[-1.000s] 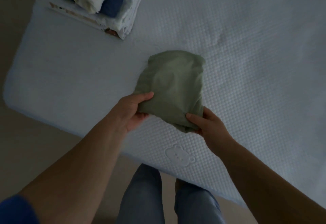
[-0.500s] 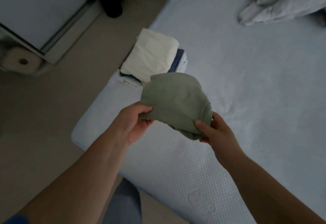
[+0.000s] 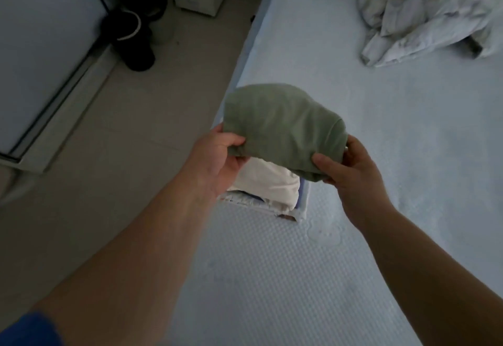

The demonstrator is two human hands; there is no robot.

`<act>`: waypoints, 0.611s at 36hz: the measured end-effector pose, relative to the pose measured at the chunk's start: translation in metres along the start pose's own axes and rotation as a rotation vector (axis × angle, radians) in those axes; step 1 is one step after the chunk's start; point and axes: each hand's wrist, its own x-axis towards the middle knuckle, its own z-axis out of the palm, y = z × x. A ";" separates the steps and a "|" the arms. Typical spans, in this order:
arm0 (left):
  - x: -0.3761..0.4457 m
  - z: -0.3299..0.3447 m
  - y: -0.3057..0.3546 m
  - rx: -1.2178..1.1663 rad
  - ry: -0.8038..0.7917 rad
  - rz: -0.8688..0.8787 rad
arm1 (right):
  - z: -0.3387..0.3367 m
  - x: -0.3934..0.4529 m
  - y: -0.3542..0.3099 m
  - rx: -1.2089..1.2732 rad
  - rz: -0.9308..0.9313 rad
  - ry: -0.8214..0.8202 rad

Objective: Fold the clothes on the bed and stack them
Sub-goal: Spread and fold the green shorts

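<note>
Above the stack of folded cream and blue clothes [image 3: 268, 185] at the bed's [image 3: 272, 277] edge, folded sage-green cotton garment [image 3: 283, 125] pinched by left hand [image 3: 220, 155] and right hand [image 3: 345, 166]; best lowered level, edges squared.

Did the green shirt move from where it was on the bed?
Yes. The green shirt, gripped by left hand and right hand, went from the mattress to above the folded stack.

Dim, bluish, underexposed; soft overall, wide-angle bending at edges.
</note>
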 end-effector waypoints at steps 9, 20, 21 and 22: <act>0.075 -0.050 -0.043 0.209 0.200 -0.137 | 0.025 0.059 0.087 0.036 0.248 0.078; 0.071 -0.091 -0.066 0.711 0.317 0.093 | 0.035 0.035 0.131 -0.093 0.267 0.161; 0.067 -0.092 -0.066 0.740 0.318 0.098 | 0.036 0.031 0.130 -0.133 0.253 0.160; 0.064 -0.093 -0.066 0.760 0.327 0.092 | 0.038 0.028 0.129 -0.167 0.254 0.156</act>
